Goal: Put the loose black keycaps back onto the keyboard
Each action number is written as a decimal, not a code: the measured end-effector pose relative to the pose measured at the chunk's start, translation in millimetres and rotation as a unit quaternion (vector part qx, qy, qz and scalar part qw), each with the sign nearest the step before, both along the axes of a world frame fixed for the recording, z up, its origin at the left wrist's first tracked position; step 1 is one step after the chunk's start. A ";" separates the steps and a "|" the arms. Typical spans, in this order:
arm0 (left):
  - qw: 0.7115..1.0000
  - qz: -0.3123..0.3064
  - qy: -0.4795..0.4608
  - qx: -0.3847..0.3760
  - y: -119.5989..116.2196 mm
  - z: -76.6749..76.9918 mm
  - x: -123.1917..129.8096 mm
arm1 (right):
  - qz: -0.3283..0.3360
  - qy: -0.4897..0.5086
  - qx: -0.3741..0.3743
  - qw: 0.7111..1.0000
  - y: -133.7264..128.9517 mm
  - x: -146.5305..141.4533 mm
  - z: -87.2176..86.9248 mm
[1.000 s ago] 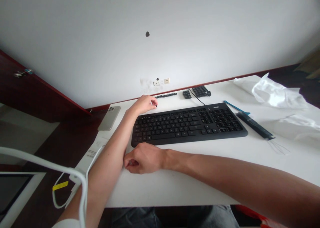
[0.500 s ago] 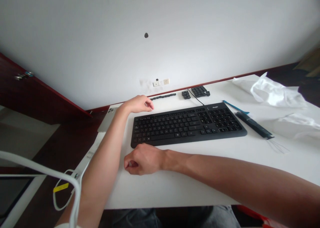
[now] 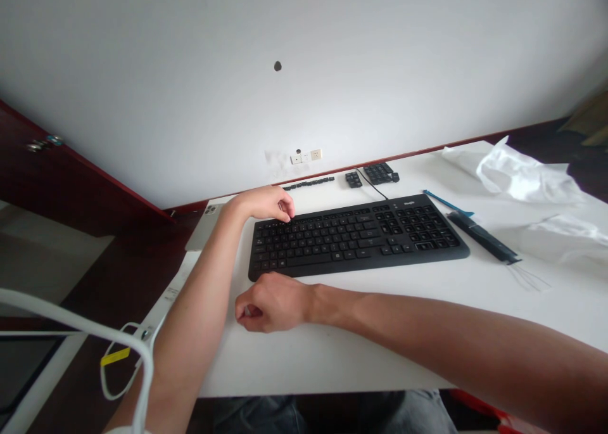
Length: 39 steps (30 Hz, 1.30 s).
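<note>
A black keyboard point(image 3: 323, 241) lies on the white table point(image 3: 342, 345); its right-hand number block shows sockets without keycaps. My left hand point(image 3: 268, 203) is over the keyboard's upper left edge, fingers bent together and pointing down at the top row; what they pinch, if anything, is too small to name. My right hand point(image 3: 273, 303) rests curled on the table, just below the keyboard's lower left corner, and anything inside it is hidden. Behind the keyboard lie a row of loose keycaps point(image 3: 311, 183), a small group point(image 3: 353, 180) and a larger block of keycaps point(image 3: 379, 173).
Right of the keyboard lie a blue tool point(image 3: 447, 203), a dark brush-like strip point(image 3: 483, 236) with thin wires, and crumpled white wrapping point(image 3: 517, 171). A phone point(image 3: 205, 226) is at the left edge. A white cable point(image 3: 80, 323) crosses the lower left.
My left hand has moved slightly down, from behind the keyboard onto its upper left edge. My right hand has stayed in place.
</note>
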<state>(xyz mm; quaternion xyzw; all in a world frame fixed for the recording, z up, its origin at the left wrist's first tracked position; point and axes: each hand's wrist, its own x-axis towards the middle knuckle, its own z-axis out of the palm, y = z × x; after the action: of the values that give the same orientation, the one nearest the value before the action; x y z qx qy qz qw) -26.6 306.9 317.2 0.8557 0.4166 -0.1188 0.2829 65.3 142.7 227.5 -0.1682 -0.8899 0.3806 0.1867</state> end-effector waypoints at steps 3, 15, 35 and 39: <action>1.000 0.001 0.008 0.007 0.2 -0.9 1.4 | 0.000 0.000 0.001 1.000 0.2 0.1 -0.2; 0.999 -0.005 0.022 0.024 -1.2 -2.2 5.7 | 0.004 0.003 0.006 1.000 0.5 -1.3 -1.8; 1.000 -0.021 -0.006 -0.003 7.3 -10.3 -0.1 | 0.006 0.001 0.014 1.000 -0.5 2.4 3.9; 1.000 -0.023 -0.012 -0.011 8.4 -11.6 -0.9 | 0.008 -0.006 0.014 1.000 0.2 2.2 4.3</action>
<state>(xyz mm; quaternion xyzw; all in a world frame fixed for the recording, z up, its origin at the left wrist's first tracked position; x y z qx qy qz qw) -27.5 315.2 305.6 0.8634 0.3923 -0.1198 0.2938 67.5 143.0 231.7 -0.1607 -0.8977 0.3686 0.1802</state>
